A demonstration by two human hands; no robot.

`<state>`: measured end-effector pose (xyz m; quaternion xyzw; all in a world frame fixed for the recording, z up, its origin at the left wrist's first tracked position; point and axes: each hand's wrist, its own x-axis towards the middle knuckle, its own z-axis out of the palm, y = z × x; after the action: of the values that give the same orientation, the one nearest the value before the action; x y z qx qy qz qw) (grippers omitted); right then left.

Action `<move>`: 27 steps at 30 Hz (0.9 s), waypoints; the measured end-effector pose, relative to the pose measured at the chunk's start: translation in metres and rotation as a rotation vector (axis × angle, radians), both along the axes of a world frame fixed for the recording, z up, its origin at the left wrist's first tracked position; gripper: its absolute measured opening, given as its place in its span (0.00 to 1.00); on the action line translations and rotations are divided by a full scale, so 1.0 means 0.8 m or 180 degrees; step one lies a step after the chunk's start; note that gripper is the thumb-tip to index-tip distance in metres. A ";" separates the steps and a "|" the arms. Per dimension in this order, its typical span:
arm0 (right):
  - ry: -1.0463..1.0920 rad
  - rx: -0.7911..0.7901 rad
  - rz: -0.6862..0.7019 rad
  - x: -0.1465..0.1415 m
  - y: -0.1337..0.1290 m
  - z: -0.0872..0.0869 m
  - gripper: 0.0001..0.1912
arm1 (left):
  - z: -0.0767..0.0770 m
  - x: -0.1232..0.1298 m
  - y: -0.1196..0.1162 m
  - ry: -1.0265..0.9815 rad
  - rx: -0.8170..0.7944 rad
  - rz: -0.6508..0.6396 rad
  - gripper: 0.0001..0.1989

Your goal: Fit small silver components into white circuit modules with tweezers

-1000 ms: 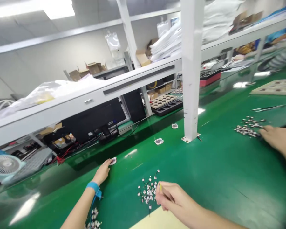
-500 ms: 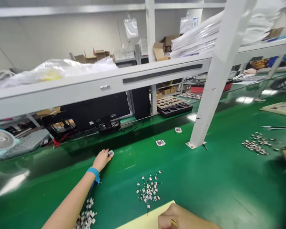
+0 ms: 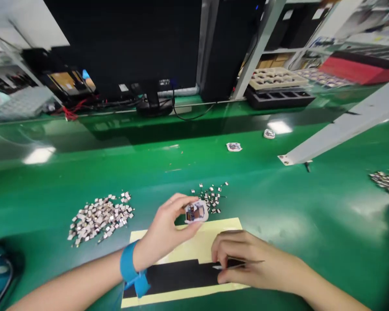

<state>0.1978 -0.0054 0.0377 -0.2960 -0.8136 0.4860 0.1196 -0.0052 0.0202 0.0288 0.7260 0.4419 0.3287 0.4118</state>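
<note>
Okay, our left hand (image 3: 164,233) pinches a small round printed piece (image 3: 196,211) between the thumb and fingers, so that grip is shut tight on it. The piece sits up above a pale yellow sheet (image 3: 184,239). Our right hand (image 3: 249,259) is closed around thin metal tweezers (image 3: 236,264), low over the near part of the sheet, by a black strip (image 3: 171,276). We wear a blue wrist strap (image 3: 129,261) on our left wrist. A big pile of tiny silver bits (image 3: 100,218) lies on the green worktop (image 3: 278,203), left of the sheet. A smaller pile (image 3: 210,196) lies just past the round piece. Another pile (image 3: 387,180) sits at the right edge. Farther off, two more printed pieces (image 3: 234,147) lie apart.
</note>
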 end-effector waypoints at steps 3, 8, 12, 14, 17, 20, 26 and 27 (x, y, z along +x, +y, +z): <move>-0.0158 -0.0087 0.0039 0.000 0.000 0.001 0.07 | -0.020 0.004 -0.017 0.0049 0.0121 0.0117 0.17; 0.0485 -0.0498 -0.0208 0.007 0.007 0.007 0.10 | -0.031 0.002 -0.014 0.0124 0.0390 0.0146 0.19; 0.1475 -0.0622 -0.0812 0.010 0.015 0.009 0.18 | -0.032 0.002 -0.015 0.0058 0.0397 0.0015 0.21; 0.1573 -0.0547 -0.0996 0.008 0.016 0.007 0.19 | -0.032 0.003 -0.017 0.0043 0.0342 -0.0092 0.21; 0.1454 -0.0446 -0.1123 0.002 0.014 0.004 0.17 | -0.029 0.003 -0.018 0.0017 0.0249 -0.0220 0.22; 0.1283 -0.0242 -0.1231 -0.002 0.010 0.003 0.14 | -0.024 0.002 -0.018 0.0012 0.0102 -0.0243 0.22; 0.1149 0.0252 -0.1180 -0.005 0.005 0.004 0.13 | -0.023 0.001 -0.019 -0.0025 -0.0139 -0.0256 0.22; 0.1134 0.0291 -0.1143 -0.004 0.004 0.004 0.14 | -0.024 0.000 -0.019 -0.0040 -0.0141 -0.0260 0.22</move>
<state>0.1943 -0.0021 0.0408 -0.3397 -0.7352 0.4642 0.3586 -0.0049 0.0048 0.0098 0.7321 0.4164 0.3063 0.4437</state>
